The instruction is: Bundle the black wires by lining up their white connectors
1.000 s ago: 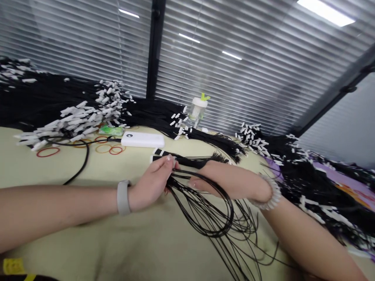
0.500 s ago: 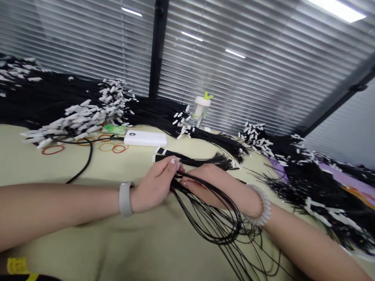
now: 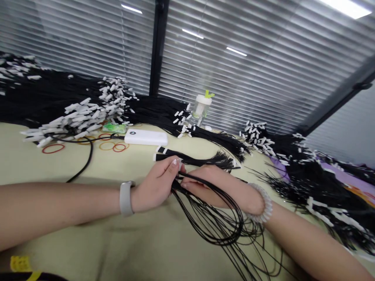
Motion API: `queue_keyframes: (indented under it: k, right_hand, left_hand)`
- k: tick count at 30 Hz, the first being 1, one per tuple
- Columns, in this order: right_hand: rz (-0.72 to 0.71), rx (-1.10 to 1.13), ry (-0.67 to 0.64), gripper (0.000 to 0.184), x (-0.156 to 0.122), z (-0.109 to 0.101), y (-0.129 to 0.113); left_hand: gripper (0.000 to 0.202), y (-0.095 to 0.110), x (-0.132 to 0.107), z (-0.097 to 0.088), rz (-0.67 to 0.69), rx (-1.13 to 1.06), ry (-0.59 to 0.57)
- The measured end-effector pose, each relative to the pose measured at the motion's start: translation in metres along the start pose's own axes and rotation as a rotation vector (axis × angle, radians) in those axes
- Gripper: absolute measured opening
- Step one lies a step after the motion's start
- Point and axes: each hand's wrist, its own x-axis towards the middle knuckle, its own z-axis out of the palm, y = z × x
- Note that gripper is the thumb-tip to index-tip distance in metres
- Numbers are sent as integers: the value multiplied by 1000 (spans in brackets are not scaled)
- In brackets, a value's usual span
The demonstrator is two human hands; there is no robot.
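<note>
A looped bundle of thin black wires (image 3: 218,228) hangs from between my two hands and trails off toward the lower right. My left hand (image 3: 158,181) is closed on the bundle's end, its thumb on top beside a small white piece (image 3: 180,160). My right hand (image 3: 209,183) meets it from the other side, fingers pinched on the same wires just under the left fingertips. The right fingertips are partly hidden by the loop. Just beyond the hands lie short bundles of black wires (image 3: 199,160) with white ends and frayed-looking tips.
A white power bank (image 3: 146,137) with a black cable (image 3: 90,156) lies at left, near rubber bands (image 3: 53,148) and a green packet (image 3: 115,128). Heaps of black wires with white connectors (image 3: 84,117) line the back. A clear container (image 3: 201,107) stands by the blinds; more wires (image 3: 316,195) lie right.
Hardly anything differs. Both hands keep hold of the wires at almost the same spot, and the view has shifted very slightly.
</note>
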Motion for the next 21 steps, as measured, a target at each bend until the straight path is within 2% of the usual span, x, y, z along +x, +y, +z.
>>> queue_keyframes:
  k: [7, 13, 21]
  right_hand:
    - [-7, -9, 6, 27, -2, -2, -4]
    - [18, -66, 30, 26, -2, 6, 0]
    - [22, -124, 15, 25, 0, 8, 1]
  left_hand:
    - [35, -3, 1, 1, -19, -20, 6]
    - [36, -6, 2, 1, -46, -23, -3]
    - [33, -1, 2, 0, 1, -8, 4]
